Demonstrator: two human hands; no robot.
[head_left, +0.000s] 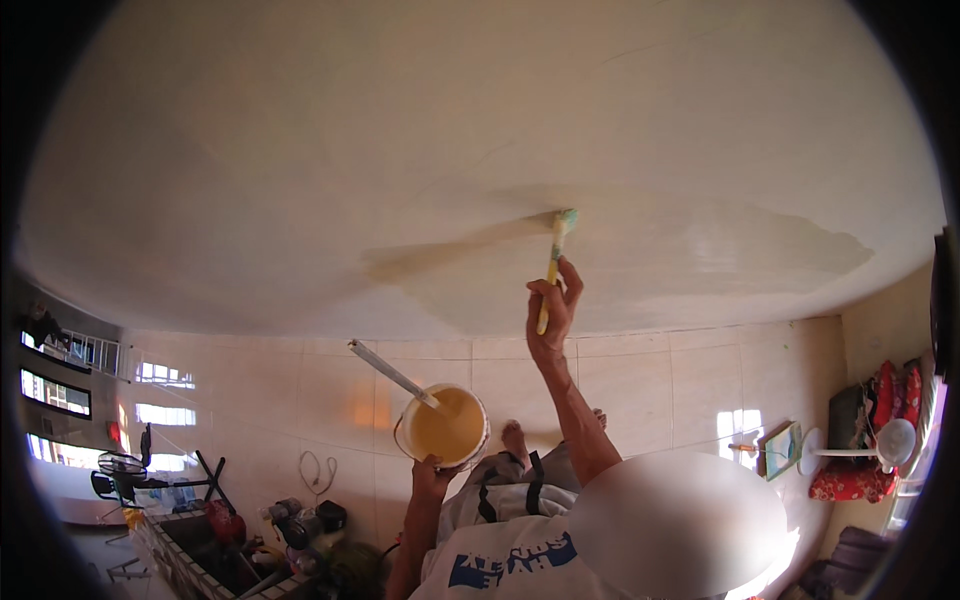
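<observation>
Fan [122, 465] stands at eight o'clock. Toward seven, a stick [395, 370] slants from a white bucket [470, 461] of yellowish liquid, its edge clasped by the left hand [432, 477], some fingers hidden. Near three, the right hand [550, 315] pinches a brush [556, 245] pointing to twelve, bristles touching the wall [560, 110]; a darker patch [760, 245] spreads beyond. Red cloth [850, 484] lies at four.
</observation>
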